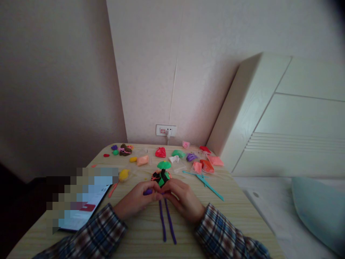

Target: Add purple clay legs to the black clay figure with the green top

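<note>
Two long, thin purple modelling clay strips [162,223] run toward me along the table, side by side. At their far ends, my left hand [140,198] and my right hand [184,199] meet, both closed in a pinch with a bit of purple between the fingertips. A purple clay lump [147,192] shows by the left hand's fingers. Just beyond the fingertips stands a small clay figure [163,176] in black and green, topped by a green umbrella-like cap [164,165]. The fingers partly hide its lower part.
A tablet [88,208] lies at the left, partly pixelated. Nearby are a yellow clay lump [124,175] and an orange tool [113,190]. Turquoise plastic tools [211,187] lie at right. Several bagged clay pieces, including red [160,152] and green [178,154], line the back below a wall socket [166,130].
</note>
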### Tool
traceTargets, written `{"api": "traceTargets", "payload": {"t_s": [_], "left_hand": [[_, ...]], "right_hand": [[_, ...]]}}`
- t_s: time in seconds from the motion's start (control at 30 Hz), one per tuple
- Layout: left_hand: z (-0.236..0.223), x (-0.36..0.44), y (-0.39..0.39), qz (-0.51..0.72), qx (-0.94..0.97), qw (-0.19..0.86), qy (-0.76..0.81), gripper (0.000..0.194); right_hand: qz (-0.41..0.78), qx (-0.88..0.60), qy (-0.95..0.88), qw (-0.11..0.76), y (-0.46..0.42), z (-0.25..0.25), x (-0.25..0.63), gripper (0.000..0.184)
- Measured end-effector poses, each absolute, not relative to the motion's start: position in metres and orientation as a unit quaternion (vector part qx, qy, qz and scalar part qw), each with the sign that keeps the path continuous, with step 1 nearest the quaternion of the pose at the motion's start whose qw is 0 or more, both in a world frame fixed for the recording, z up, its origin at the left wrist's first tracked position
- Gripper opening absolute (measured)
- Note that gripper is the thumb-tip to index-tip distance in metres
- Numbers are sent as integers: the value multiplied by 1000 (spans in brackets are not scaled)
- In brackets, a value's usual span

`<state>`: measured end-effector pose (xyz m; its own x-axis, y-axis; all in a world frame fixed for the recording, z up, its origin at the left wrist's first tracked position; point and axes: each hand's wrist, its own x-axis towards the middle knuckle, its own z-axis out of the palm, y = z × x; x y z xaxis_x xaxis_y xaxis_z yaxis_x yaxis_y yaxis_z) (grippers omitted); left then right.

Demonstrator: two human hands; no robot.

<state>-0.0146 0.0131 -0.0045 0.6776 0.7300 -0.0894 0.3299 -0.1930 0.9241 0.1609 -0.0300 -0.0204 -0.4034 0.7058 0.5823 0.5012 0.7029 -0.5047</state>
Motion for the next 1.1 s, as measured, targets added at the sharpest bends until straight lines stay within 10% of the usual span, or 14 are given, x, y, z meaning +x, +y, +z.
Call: {"api": "traceTargets", "payload": {"t_s": [1.1], "left_hand": [[-10, -17, 16, 170, 761, 497, 380, 27]], "right_hand": [[233, -372, -785, 436, -33, -15, 161, 18]]}}
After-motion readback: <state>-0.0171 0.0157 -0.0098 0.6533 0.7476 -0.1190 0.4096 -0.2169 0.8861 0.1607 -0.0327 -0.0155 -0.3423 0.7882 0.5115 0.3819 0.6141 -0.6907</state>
